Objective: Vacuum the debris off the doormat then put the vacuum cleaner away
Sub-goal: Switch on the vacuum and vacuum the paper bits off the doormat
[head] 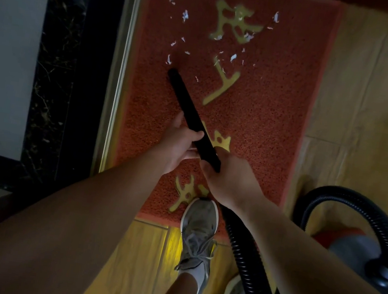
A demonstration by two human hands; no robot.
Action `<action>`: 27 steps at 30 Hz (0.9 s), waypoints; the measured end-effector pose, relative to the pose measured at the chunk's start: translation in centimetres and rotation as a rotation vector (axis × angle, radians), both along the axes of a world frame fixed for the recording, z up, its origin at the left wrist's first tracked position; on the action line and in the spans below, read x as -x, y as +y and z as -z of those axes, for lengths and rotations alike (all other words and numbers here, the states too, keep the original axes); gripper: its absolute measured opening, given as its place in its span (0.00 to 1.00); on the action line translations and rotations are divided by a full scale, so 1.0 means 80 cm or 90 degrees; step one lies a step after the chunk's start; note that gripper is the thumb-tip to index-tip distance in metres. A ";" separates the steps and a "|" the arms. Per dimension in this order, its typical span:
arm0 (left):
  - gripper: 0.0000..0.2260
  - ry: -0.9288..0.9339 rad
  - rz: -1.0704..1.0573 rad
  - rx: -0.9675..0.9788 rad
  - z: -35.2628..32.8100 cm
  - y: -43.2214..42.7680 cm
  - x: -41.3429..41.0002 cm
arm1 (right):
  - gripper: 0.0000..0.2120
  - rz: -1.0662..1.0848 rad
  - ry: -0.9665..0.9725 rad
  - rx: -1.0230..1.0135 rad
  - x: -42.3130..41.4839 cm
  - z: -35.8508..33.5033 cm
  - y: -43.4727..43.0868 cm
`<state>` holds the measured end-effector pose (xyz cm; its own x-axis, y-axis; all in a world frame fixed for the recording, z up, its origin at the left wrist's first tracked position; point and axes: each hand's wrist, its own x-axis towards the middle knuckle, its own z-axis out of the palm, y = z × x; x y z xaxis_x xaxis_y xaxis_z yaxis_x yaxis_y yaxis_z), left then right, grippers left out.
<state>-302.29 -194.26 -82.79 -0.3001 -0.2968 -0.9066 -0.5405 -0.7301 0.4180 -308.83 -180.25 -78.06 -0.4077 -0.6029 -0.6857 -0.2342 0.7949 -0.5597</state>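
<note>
Red coarse-looped doormat with yellow characters is lying on yellowish plank flooring. Small white scraps are lying scattered over its far half. Long black vacuum nozzle is pointing diagonally across the mat, tip just beside the nearest scraps. Left hand is gripping the nozzle mid-length, right hand its rear end. Black ribbed hose is looping to the red-and-grey canister at right.

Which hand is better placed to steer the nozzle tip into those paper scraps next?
Probably left. The left hand grips the black nozzle tube further forward, nearer its tip by the paper scraps; the right hand holds the rear end by the hose.
</note>
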 end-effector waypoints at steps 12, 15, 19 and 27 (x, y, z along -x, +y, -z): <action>0.33 -0.002 0.015 0.019 0.005 -0.027 0.020 | 0.11 -0.005 -0.020 0.013 0.025 0.003 -0.029; 0.34 0.001 0.017 0.017 0.006 -0.028 0.024 | 0.11 -0.011 -0.012 0.004 0.029 0.002 -0.029; 0.33 0.010 0.015 0.009 0.005 -0.029 0.031 | 0.10 -0.005 -0.010 -0.007 0.039 0.000 -0.030; 0.35 0.014 0.047 0.008 0.001 -0.020 0.054 | 0.10 0.035 -0.006 -0.015 0.049 -0.004 -0.018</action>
<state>-306.65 -195.88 -82.87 -0.3417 -0.2850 -0.8955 -0.5828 -0.6833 0.4399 -312.77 -181.66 -77.75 -0.4334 -0.5632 -0.7036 -0.1845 0.8196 -0.5424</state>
